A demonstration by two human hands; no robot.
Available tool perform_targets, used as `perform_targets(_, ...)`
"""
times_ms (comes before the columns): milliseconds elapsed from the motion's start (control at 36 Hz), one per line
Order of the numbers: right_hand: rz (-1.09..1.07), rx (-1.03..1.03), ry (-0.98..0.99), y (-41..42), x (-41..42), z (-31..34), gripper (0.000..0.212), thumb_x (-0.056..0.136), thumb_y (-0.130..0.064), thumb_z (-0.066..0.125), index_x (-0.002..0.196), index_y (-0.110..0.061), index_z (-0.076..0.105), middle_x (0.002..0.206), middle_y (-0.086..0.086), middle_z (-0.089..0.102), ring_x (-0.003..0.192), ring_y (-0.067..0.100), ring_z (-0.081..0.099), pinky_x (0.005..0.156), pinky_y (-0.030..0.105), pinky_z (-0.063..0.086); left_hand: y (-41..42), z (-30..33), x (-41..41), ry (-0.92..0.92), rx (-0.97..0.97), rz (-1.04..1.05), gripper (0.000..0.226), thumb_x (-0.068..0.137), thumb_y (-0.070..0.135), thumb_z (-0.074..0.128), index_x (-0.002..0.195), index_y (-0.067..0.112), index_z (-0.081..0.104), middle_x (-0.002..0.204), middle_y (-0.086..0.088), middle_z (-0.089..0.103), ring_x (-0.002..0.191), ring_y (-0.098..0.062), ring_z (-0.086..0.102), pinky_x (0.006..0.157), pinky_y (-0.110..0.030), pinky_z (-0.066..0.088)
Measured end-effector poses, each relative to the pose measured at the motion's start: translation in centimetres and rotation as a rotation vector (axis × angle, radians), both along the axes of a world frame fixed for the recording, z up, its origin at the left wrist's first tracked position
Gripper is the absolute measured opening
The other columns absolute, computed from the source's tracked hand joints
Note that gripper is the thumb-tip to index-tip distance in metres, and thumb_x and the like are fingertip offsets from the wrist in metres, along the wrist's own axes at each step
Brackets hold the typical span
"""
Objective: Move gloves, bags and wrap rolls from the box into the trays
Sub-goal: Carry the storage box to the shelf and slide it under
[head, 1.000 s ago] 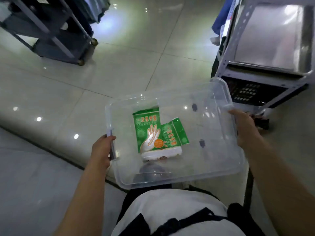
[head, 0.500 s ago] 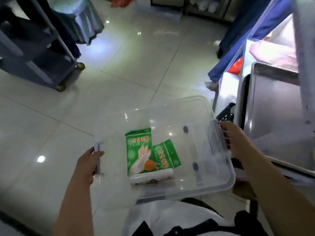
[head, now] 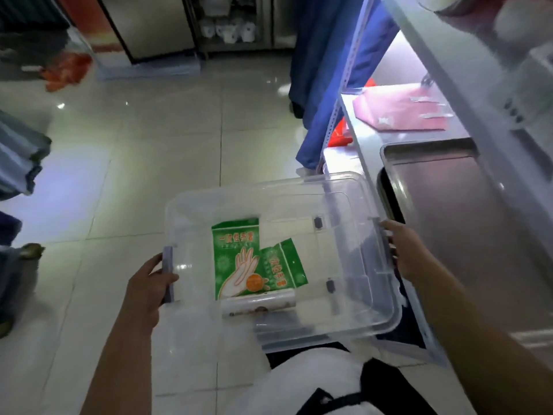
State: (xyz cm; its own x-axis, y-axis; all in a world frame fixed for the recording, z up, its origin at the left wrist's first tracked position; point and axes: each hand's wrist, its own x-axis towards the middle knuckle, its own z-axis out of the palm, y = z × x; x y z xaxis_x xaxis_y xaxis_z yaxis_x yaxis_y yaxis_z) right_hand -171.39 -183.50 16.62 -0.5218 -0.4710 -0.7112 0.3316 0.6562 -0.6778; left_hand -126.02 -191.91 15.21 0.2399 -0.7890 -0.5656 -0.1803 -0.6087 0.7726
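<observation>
I carry a clear plastic box (head: 353,202) in front of my body, above the floor. My left hand (head: 146,290) grips its left handle and my right hand (head: 404,253) grips its right rim. On the box floor lie a large green glove packet (head: 236,256) with a printed hand, a smaller green glove packet (head: 284,265) beside it, and a clear wrap roll (head: 258,304) along the near side. A steel tray (head: 449,187) rests on the shelf rack just right of the box.
The metal shelf rack (head: 425,43) fills the right side, with a pink folder (head: 401,109) on the same shelf behind the tray. Blue cloth (head: 320,85) hangs at the rack's left end. Pale tiled floor (head: 149,145) spreads to the left; an orange bag (head: 65,70) lies far left.
The view has swung up and to the right. The box stays in both hands and now sits alongside the shelf with the steel tray; its contents have barely shifted.
</observation>
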Motion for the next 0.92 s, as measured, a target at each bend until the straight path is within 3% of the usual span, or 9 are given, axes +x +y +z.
perform_targets(139,-0.167,0.041,0.008,-7.9,-1.2,-2.2,0.031,0.081,-0.027,0.073,0.105,-0.007,0.068,0.087,0.013,0.062,0.08,0.032,0.059,0.083,0.047,0.051,-12.1,0.5,-3.3,-0.035,0.052,-0.098,0.062,0.086,-0.011,0.062,0.139,0.02,0.055,0.111,-0.011,0.063,0.094,-0.03,0.058,0.077,-0.039,0.046)
perform_targets(333,-0.285,0.047,0.051,-16.5,-3.3,-2.3,0.028,0.084,-0.023,0.066,0.107,-0.007,0.064,0.071,0.01,0.052,0.061,0.026,0.049,0.061,0.031,0.044,-26.7,0.4,-7.5,-0.085,0.054,-0.222,0.059,0.086,-0.004,0.062,0.135,0.029,0.057,0.113,-0.008,0.061,0.086,-0.029,0.058,0.066,-0.036,0.05)
perform_targets(444,-0.384,0.062,0.11,-18.8,-3.2,-3.8,0.028,0.083,-0.018,0.068,0.109,-0.008,0.064,0.079,0.008,0.056,0.07,0.025,0.051,0.061,0.03,0.039,-33.8,-0.9,-10.6,-0.1,0.081,-0.358,0.052,0.087,0.001,0.064,0.133,0.027,0.059,0.113,-0.011,0.061,0.094,-0.033,0.06,0.077,-0.041,0.048)
perform_targets(500,-0.443,0.121,0.097,-19.4,-2.8,-5.1,0.029,0.083,-0.021,0.068,0.111,-0.013,0.063,0.092,0.011,0.059,0.082,0.028,0.055,0.065,0.032,0.04,-37.3,-2.0,-12.6,-0.113,0.108,-0.424,0.05,0.088,0.003,0.063,0.131,0.028,0.06,0.113,-0.01,0.062,0.097,-0.033,0.06,0.078,-0.041,0.047)
perform_targets(556,-0.518,0.188,0.093,-19.7,-1.9,-6.8,0.031,0.086,-0.02,0.065,0.116,-0.016,0.059,0.104,0.011,0.059,0.093,0.031,0.056,0.073,0.035,0.042,-40.7,-3.4,-14.7,-0.128,0.142,-0.509,0.048,0.088,0.006,0.063,0.129,0.031,0.06,0.113,-0.009,0.063,0.092,-0.033,0.061,0.072,-0.038,0.047)
perform_targets(639,-0.667,0.256,0.068,-20.4,-0.1,-9.8,0.028,0.09,-0.014,0.062,0.118,-0.009,0.058,0.099,0.015,0.063,0.085,0.031,0.059,0.073,0.039,0.049,-45.8,-6.6,-18.1,-0.154,0.201,-0.641,0.04,0.088,0.008,0.063,0.117,0.035,0.062,0.105,-0.008,0.066,0.073,-0.027,0.06,0.065,-0.035,0.048)
perform_targets(694,-0.778,0.337,0.065,-21.1,1.4,-11.5,0.023,0.087,-0.008,0.063,0.11,-0.009,0.06,0.101,0.019,0.064,0.09,0.035,0.063,0.078,0.046,0.054,-48.7,-9.1,-20.5,-0.179,0.23,-0.752,0.036,0.088,0.006,0.063,0.11,0.035,0.06,0.107,-0.01,0.065,0.073,-0.025,0.06,0.065,-0.036,0.05)
perform_targets(806,-1.026,0.478,0.019,-22.9,5.1,-14.2,0.032,0.086,0.002,0.059,0.117,-0.003,0.063,0.101,0.015,0.062,0.088,0.031,0.06,0.075,0.039,0.05,-55.2,-14.2,-25.9,-0.22,0.427,-0.99,0.044,0.091,0.005,0.058,0.116,0.04,0.053,0.105,-0.009,0.063,0.074,-0.023,0.059,0.065,-0.033,0.051)
perform_targets(917,-1.212,0.649,0.009,-25.5,9.1,-17.5,0.025,0.093,-0.009,0.054,0.113,0.001,0.065,0.109,0.021,0.065,0.098,0.036,0.063,0.084,0.043,0.051,-59.9,-19.5,-30.6,-0.275,0.613,-1.183,0.046,0.09,0.003,0.057,0.123,0.035,0.053,0.091,-0.009,0.057,0.071,-0.022,0.052,0.067,-0.036,0.049)
